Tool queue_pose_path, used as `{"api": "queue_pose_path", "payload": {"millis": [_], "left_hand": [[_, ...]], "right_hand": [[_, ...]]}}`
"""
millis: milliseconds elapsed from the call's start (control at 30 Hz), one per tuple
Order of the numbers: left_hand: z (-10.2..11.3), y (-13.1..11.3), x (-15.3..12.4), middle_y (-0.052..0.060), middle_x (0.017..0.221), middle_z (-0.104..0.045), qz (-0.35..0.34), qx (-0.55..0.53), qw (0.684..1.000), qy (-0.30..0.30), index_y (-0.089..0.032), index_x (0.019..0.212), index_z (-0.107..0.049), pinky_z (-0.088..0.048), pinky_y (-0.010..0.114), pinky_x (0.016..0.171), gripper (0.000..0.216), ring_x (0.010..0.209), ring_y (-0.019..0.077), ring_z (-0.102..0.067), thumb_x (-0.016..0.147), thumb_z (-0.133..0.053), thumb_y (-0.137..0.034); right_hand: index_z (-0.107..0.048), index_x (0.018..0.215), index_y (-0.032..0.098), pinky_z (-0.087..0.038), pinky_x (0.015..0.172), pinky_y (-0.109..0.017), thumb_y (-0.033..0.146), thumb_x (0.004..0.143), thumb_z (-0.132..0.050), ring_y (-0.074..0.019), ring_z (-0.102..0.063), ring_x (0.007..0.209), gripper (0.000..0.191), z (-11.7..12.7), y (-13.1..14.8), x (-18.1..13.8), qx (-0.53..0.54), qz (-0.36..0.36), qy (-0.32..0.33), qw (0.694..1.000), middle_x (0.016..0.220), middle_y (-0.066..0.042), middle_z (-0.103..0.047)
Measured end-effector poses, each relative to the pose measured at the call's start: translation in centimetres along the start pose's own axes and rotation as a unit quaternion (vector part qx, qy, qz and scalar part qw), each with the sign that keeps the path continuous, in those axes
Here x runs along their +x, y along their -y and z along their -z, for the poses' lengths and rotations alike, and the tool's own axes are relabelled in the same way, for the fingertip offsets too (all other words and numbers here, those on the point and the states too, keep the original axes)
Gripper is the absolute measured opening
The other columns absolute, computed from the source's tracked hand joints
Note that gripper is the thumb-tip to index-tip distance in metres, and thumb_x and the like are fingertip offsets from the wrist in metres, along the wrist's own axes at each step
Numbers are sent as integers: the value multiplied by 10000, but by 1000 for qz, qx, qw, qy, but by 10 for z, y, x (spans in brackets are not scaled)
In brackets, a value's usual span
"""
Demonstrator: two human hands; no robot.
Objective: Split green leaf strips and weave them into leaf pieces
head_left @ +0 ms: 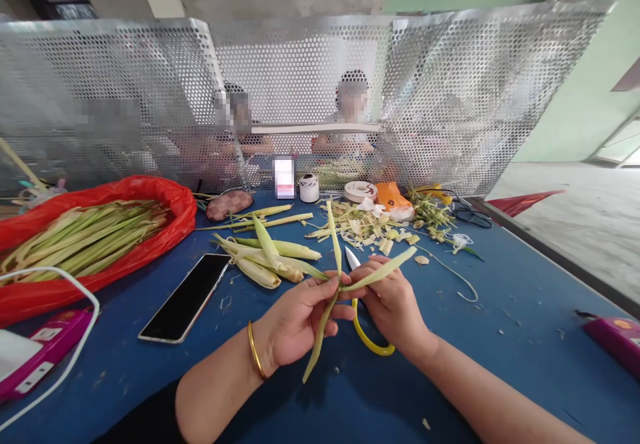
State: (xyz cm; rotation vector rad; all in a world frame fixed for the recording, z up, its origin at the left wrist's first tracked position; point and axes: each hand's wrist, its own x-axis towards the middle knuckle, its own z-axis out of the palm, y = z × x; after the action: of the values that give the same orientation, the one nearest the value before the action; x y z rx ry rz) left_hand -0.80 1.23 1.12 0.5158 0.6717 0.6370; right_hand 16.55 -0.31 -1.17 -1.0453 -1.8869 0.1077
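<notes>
Both hands meet just above and around the yellow-handled scissors (371, 347). The left hand (300, 317) has its grip pinched on the crossing of the pale husk strips (385, 271), which splay out beside the scissors; the right hand's (395, 304) grip closes on them near that crossing. Whether it also touches the scissors, I cannot tell.

Right of the scissors, the blue surface (475, 351) opens widest, dotted with small crumbs, out to its dark slanting edge; a purple power strip (610, 334) sits far over there. Beyond the scissors, a scrap pile (345, 227) and a tape roll (361, 191) crowd the way, and farther off a perforated metal screen (305, 64) walls off that side. Left of the scissors lie a husk bundle (280, 251), a black phone (185, 301) and, farther out, a red bag (186, 207) of husks.
</notes>
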Motion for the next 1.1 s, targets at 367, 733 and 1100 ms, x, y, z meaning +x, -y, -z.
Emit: {"api": "queue_pose_path", "payload": {"millis": [367, 733, 1100], "left_hand": [[-4, 7, -1, 15, 676, -647, -52, 62, 997, -5, -92, 810, -702, -333, 119, 386, 124, 414, 12, -470, 795, -682, -214], [-7, 6, -4, 66, 783, -701, -84, 251, 964, -39, -104, 801, -702, -286, 141, 380, 298, 440, 36, -509, 770, -664, -398], [-2, 8, 1, 65, 788, -709, -81, 265, 958, -76, -112, 792, -690, -317, 170, 382, 276, 438, 53, -525, 729, -677, -380]], "right_hand": [[-614, 786, 236, -373, 966, -394, 203, 928, -491, -162, -625, 742, 190, -4, -8, -1, 42, 7, 52, 998, 767, -5, -676], [-707, 777, 183, -459, 580, -274, 369, 815, -657, -124, -544, 584, 197, -1, 7, -1, 375, -285, 46, 881, 745, -15, -600], [-691, 750, 163, -451, 643, -284, 543, 812, -587, -183, -590, 656, 398, 2, 1, 1, 247, -357, 54, 899, 667, -27, -643]]}}
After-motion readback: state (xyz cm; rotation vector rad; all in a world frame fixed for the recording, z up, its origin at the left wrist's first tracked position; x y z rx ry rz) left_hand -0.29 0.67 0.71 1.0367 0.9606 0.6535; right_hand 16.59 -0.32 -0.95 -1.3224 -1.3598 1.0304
